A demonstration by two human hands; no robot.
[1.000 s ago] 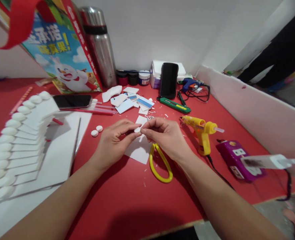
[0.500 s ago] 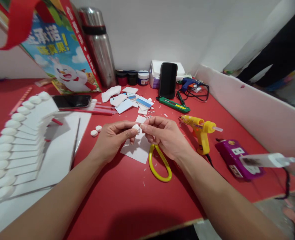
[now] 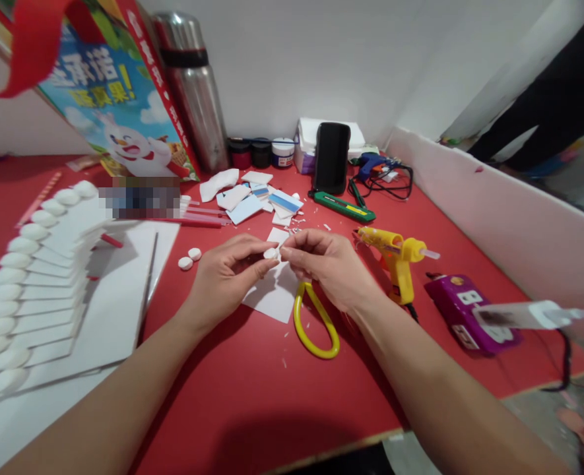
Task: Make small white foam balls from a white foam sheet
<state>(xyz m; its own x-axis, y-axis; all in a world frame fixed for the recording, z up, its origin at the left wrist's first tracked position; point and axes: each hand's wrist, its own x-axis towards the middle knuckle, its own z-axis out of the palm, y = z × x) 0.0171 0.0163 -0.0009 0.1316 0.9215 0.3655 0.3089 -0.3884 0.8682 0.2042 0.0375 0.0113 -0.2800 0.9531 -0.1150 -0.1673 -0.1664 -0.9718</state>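
Note:
Between the thumb and fingers of my left hand (image 3: 227, 274) is a small white round disc (image 3: 270, 253), its flat face partly toward me. My right hand (image 3: 324, 267) is closed in a pinch right beside the disc's edge; whatever its fingertips hold is too small to make out. Under both hands lies a white paper piece (image 3: 274, 305). A yellow looped handle (image 3: 332, 340), like that of scissors, rests below my right hand, its other end hidden. Two more white discs (image 3: 189, 259) sit left of my left hand.
At left, a curved stepped white model (image 3: 49, 297) edged with rounded white pieces stands on a white board. Card scraps (image 3: 252, 198), a green cutter (image 3: 344, 207) and a propped phone (image 3: 331, 158) are behind. A yellow glue gun (image 3: 395, 254) and purple box (image 3: 470, 313) are right.
The white disc has turned in my left fingers so that its flat face shows more. My right fingers have shifted slightly at its edge. The other things stay in place.

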